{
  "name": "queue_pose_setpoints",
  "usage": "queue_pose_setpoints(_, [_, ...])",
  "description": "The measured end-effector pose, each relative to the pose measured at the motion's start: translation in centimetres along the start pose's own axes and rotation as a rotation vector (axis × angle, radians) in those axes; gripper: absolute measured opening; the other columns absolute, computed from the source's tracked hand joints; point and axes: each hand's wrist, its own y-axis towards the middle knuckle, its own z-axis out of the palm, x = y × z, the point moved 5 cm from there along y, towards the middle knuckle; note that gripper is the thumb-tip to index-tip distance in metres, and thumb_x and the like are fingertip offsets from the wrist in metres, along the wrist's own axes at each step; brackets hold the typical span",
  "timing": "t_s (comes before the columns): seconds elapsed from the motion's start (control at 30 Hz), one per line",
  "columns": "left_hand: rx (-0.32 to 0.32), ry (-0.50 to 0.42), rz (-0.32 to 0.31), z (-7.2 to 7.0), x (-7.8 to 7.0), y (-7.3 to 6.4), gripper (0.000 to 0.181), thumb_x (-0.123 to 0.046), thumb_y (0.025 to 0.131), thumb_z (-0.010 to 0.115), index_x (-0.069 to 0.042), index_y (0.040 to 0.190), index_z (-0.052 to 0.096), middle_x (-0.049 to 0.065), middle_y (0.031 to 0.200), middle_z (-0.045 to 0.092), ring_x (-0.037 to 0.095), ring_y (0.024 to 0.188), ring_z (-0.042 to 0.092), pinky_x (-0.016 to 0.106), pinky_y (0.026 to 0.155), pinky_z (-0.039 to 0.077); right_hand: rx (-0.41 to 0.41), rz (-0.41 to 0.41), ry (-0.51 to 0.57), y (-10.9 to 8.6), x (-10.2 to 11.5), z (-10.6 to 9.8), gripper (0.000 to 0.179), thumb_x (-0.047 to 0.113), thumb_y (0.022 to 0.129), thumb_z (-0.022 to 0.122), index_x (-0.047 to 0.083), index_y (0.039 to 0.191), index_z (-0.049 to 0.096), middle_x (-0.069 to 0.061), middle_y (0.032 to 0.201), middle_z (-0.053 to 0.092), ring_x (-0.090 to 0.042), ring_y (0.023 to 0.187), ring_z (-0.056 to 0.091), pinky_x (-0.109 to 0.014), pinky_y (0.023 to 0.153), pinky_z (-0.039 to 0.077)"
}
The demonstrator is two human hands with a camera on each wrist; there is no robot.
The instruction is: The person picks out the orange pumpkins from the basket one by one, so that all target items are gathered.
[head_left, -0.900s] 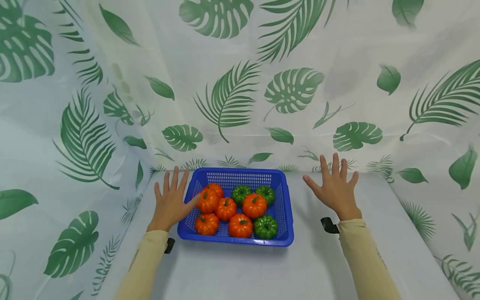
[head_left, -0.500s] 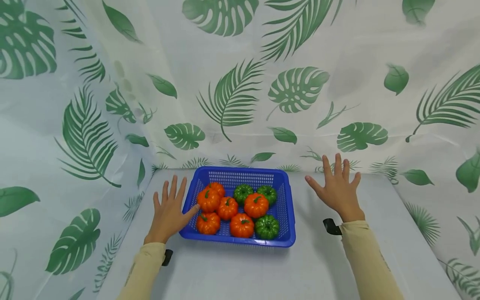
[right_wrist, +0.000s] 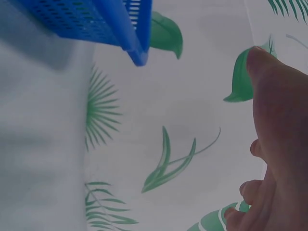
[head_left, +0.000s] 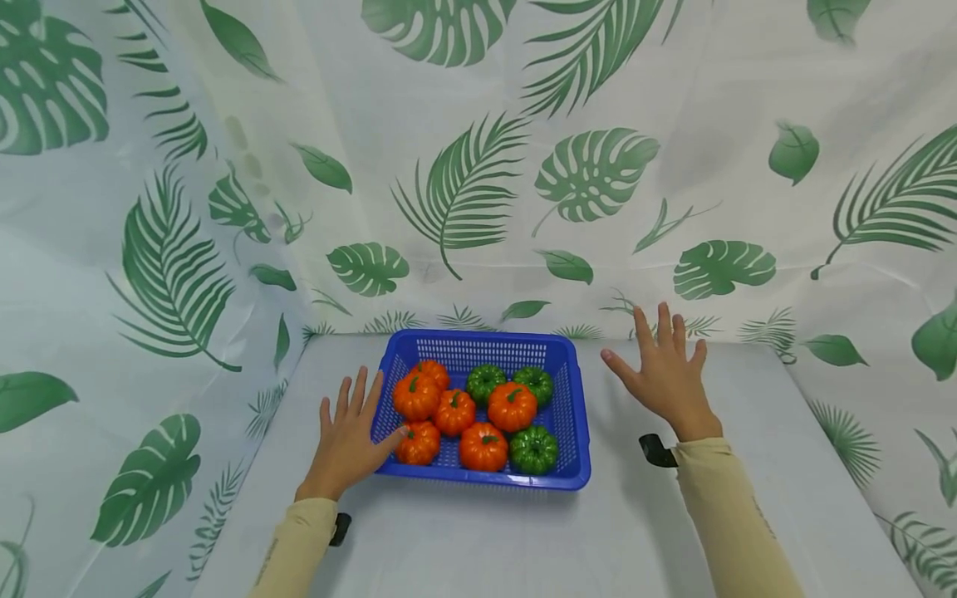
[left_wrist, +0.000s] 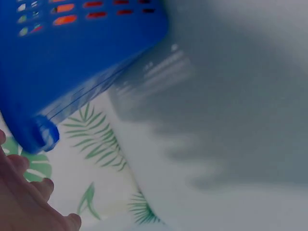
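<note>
A blue plastic basket [head_left: 493, 480] with perforated walls stands on the table in the head view. Inside it lie several small orange pumpkins [head_left: 483, 448] and 3 green ones, among them a green pumpkin [head_left: 533, 451] at the front right. My left hand [head_left: 350, 448] has its fingers spread beside the basket's left side, its thumb overlapping the front left pumpkin in this view. My right hand [head_left: 668, 378] is held with fingers spread to the right of the basket, apart from it. Both hands hold nothing. In the left wrist view, fingertips [left_wrist: 45, 187] show close under the basket's rim.
The white table [head_left: 478, 548] carries the basket near its back edge. White sheeting [head_left: 463, 307] printed with green leaves hangs behind and on both sides. A small black device [head_left: 658, 451] is worn on the right wrist, another [head_left: 340, 529] on the left.
My left hand has moved lower and then a little to the right, its thumb now over the front left pumpkin. My right hand has shifted only slightly. The pumpkins keep their places in the basket.
</note>
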Motion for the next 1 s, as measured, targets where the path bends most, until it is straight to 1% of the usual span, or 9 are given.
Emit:
queue_pose_setpoints(0.13, [0.033, -0.039, 0.005, 1.3, 0.0, -0.4, 0.107, -0.06, 0.096, 0.067, -0.008, 0.173, 0.014, 0.018, 0.178, 0.006, 0.047, 0.161, 0.007, 0.076, 0.122, -0.001, 0.026, -0.031, 0.08, -0.1, 0.7, 0.1, 0.101, 0.061, 0.102, 0.06, 0.002, 0.171, 0.015, -0.033, 0.174, -0.003, -0.057, 0.158, -0.002, -0.084, 0.115, -0.004])
queue_pose_setpoints(0.23, [0.059, -0.074, 0.002, 2.1, 0.0, -0.7, 0.111, -0.061, 0.095, 0.069, -0.004, 0.172, 0.013, 0.018, 0.178, 0.008, 0.046, 0.161, 0.014, 0.075, 0.123, 0.005, 0.058, -0.053, 0.169, 0.0, 1.3, 0.4, 0.1, 0.055, 0.103, 0.063, 0.002, 0.171, 0.013, -0.032, 0.174, -0.003, -0.059, 0.157, 0.003, -0.084, 0.116, 0.003])
queue_pose_setpoints(0.4, [0.098, -0.123, 0.003, 2.4, 0.1, -0.8, 0.114, -0.059, 0.094, 0.073, 0.001, 0.17, 0.013, 0.016, 0.179, 0.007, 0.045, 0.158, 0.024, 0.07, 0.124, 0.018, 0.145, -0.072, 0.323, 0.0, 2.9, 1.2, 0.102, 0.051, 0.102, 0.069, 0.008, 0.173, 0.01, -0.024, 0.177, -0.004, -0.058, 0.157, 0.009, -0.084, 0.114, 0.015])
queue_pose_setpoints(0.53, [0.174, -0.171, 0.008, 2.7, 0.4, -0.9, 0.119, -0.061, 0.094, 0.073, 0.001, 0.17, 0.005, 0.013, 0.179, -0.004, 0.046, 0.159, 0.022, 0.064, 0.125, 0.023, 0.23, -0.081, 0.41, -0.3, 4.3, 2.5, 0.106, 0.052, 0.1, 0.072, 0.011, 0.174, 0.008, -0.018, 0.178, -0.004, -0.052, 0.16, 0.009, -0.079, 0.117, 0.018])
queue_pose_setpoints(0.63, [0.21, -0.206, 0.005, 2.9, 0.6, -1.1, 0.123, -0.062, 0.094, 0.072, 0.0, 0.17, -0.001, 0.013, 0.179, -0.009, 0.045, 0.16, 0.016, 0.062, 0.125, 0.022, 0.272, -0.086, 0.449, -0.7, 5.2, 3.4, 0.106, 0.053, 0.099, 0.073, 0.012, 0.174, 0.01, -0.018, 0.179, 0.003, -0.049, 0.16, 0.014, -0.075, 0.119, 0.02])
queue_pose_setpoints(0.73, [0.205, -0.214, 0.001, 3.0, 0.7, -1.1, 0.124, -0.064, 0.093, 0.072, 0.0, 0.17, -0.001, 0.013, 0.179, -0.009, 0.046, 0.16, 0.016, 0.061, 0.125, 0.02, 0.292, -0.088, 0.497, -1.0, 5.9, 4.0, 0.103, 0.051, 0.098, 0.075, 0.013, 0.174, 0.015, -0.02, 0.176, 0.017, -0.048, 0.157, 0.026, -0.075, 0.118, 0.026])
queue_pose_setpoints(0.83, [0.176, -0.213, 0.004, 3.0, 0.8, -1.1, 0.124, -0.066, 0.093, 0.072, 0.001, 0.17, 0.002, 0.015, 0.179, -0.006, 0.049, 0.158, 0.019, 0.064, 0.124, 0.022, 0.32, -0.091, 0.549, -1.1, 6.5, 4.6, 0.101, 0.051, 0.097, 0.075, 0.015, 0.173, 0.019, -0.024, 0.172, 0.028, -0.05, 0.152, 0.036, -0.076, 0.114, 0.033])
queue_pose_setpoints(0.9, [0.156, -0.213, 0.009, 2.9, 0.8, -1.1, 0.124, -0.065, 0.092, 0.073, 0.001, 0.17, 0.004, 0.015, 0.179, -0.003, 0.051, 0.157, 0.022, 0.066, 0.123, 0.024, 0.348, -0.087, 0.578, -1.1, 7.0, 5.0, 0.1, 0.052, 0.097, 0.075, 0.017, 0.173, 0.02, -0.027, 0.169, 0.032, -0.053, 0.15, 0.038, -0.076, 0.112, 0.035])
queue_pose_setpoints(1.0, [0.138, -0.211, 0.015, 2.9, 0.7, -1.0, 0.123, -0.064, 0.091, 0.073, 0.002, 0.17, 0.006, 0.015, 0.179, -0.001, 0.052, 0.156, 0.025, 0.067, 0.122, 0.025, 0.392, -0.08, 0.618, -1.2, 7.5, 5.5, 0.099, 0.052, 0.097, 0.074, 0.019, 0.174, 0.02, -0.027, 0.169, 0.032, -0.053, 0.151, 0.036, -0.076, 0.112, 0.036])
